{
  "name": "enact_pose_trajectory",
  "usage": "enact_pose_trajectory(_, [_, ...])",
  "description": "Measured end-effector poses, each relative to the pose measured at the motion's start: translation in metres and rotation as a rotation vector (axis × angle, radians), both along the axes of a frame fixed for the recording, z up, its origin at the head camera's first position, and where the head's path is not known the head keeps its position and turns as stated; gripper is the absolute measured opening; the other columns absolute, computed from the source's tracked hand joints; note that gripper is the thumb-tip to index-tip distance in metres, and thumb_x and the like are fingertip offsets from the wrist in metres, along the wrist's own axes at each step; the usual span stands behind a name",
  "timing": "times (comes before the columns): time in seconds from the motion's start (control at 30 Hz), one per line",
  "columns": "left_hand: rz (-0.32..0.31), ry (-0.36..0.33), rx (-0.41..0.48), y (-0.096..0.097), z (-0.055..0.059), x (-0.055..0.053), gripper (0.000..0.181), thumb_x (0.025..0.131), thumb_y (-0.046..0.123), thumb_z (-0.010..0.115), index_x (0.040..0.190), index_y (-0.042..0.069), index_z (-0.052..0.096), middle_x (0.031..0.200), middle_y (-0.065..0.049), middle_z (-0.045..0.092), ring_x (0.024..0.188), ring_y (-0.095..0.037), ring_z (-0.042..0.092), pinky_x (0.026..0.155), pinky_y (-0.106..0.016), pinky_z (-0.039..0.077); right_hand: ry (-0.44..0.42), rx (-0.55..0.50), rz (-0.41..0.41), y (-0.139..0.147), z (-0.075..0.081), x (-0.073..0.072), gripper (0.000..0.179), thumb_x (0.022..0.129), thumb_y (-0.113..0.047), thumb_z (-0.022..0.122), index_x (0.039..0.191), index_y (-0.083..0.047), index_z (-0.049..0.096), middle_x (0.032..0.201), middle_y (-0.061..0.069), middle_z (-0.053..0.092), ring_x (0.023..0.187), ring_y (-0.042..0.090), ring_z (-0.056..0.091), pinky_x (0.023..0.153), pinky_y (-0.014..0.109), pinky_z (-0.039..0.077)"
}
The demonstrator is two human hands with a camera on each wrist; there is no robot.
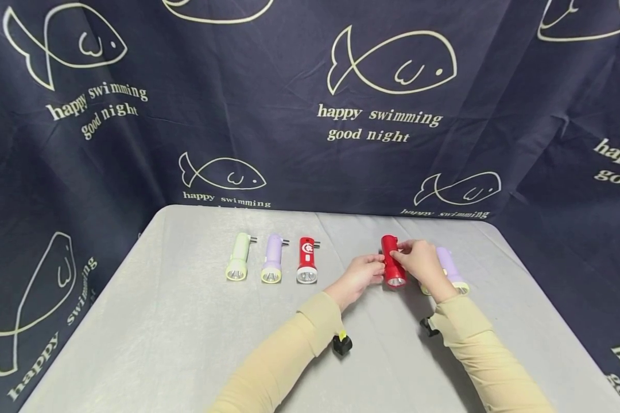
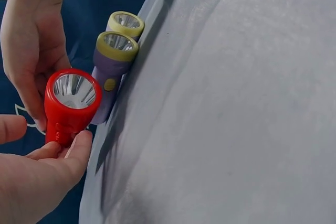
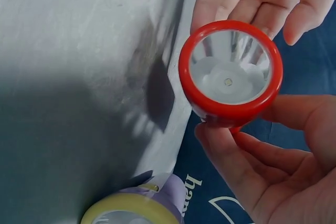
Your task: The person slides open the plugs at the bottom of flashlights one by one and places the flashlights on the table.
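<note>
1. My right hand (image 1: 426, 264) pinches the plain red, tube-shaped torch of shiny plastic (image 1: 392, 271) between thumb and fingers. So the torch is directly at these fingertips, on the left side of my right palm.
2. The long axis of this torch goes across my grip, not along my fingers: the lens end is towards my body, and the tail end points away from me. In my judgement, this crossing is the relation which matters most for turning or placing it.
3. My left hand (image 1: 359, 278) is spread rather than gripping: its thumb stands apart, and its fingertips come to the opposite side of the torch. Whether they really press on it, I cannot tell.
4. Both hands are close, but the right one is nearer, because it clearly has the hold.
5. Just to the right of the grip, partly behind my right wrist, there are a purple torch with yellow rim (image 1: 446, 263) and, beside it, a second purple torch with yellow rim (image 2: 107, 95).
6. Well to the left of the grip, a red torch with white rim (image 1: 307, 261) lies on the grey cloth (image 1: 160, 321).
</note>
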State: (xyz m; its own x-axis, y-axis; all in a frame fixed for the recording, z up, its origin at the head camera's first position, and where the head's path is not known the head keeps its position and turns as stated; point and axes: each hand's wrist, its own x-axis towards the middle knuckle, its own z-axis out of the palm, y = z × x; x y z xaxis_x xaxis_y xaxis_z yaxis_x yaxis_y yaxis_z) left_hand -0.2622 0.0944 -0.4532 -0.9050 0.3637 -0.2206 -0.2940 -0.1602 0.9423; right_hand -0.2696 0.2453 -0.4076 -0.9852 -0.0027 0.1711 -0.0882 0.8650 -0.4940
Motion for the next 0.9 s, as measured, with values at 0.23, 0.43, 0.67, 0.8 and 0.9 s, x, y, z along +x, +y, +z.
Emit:
enact_pose_trajectory(0.23, [0.048,-0.002,-0.002,-0.005,0.007,0.002,0.034,0.091,0.002,0.051,0.123,-0.006,0.057,0.113,-0.016,0.065,0.099,-0.02,0.064,0.095,-0.041,0.049,0.032,-0.025,0.013,-0.002,0.003,0.003,0.031,0.082,-0.019,0.07,0.098,0.007,0.069,0.084,0.02,0.071,0.076,0.031,0.066,0.066,0.04,0.051])
enact_pose_trajectory(0.43, [0.109,0.022,0.008,-0.01,0.012,0.006,0.031,0.088,0.001,0.057,0.117,-0.005,0.062,0.104,-0.015,0.068,0.087,-0.017,0.066,0.089,-0.039,0.053,0.027,-0.046,0.013,-0.005,0.005,0.005,0.033,0.083,-0.022,0.07,0.101,0.005,0.069,0.088,0.02,0.071,0.081,0.032,0.067,0.07,0.042,0.051])
enact_pose_trajectory(0.67, [0.195,0.045,0.035,-0.013,0.015,0.009,0.029,0.083,0.002,0.068,0.111,-0.003,0.066,0.104,-0.011,0.068,0.086,-0.018,0.068,0.078,-0.033,0.057,0.037,-0.104,0.023,-0.012,0.012,0.008,0.036,0.083,-0.022,0.07,0.105,0.006,0.067,0.092,0.021,0.07,0.081,0.031,0.068,0.072,0.041,0.053])
enact_pose_trajectory(0.8, [0.217,0.049,0.04,-0.015,0.018,0.01,0.028,0.082,0.003,0.07,0.109,-0.001,0.067,0.105,-0.011,0.068,0.084,-0.019,0.069,0.073,-0.032,0.058,0.062,-0.131,0.027,-0.015,0.012,0.009,0.035,0.083,-0.02,0.071,0.107,0.006,0.067,0.091,0.02,0.071,0.081,0.03,0.069,0.072,0.041,0.054])
enact_pose_trajectory(0.9, [0.227,0.052,0.028,-0.018,0.019,0.01,0.027,0.081,0.005,0.071,0.108,0.001,0.069,0.108,-0.01,0.066,0.079,-0.023,0.07,0.069,-0.031,0.058,0.068,-0.174,0.032,-0.017,0.012,0.009,0.035,0.083,-0.018,0.071,0.107,0.006,0.067,0.091,0.02,0.071,0.08,0.029,0.069,0.068,0.036,0.056])
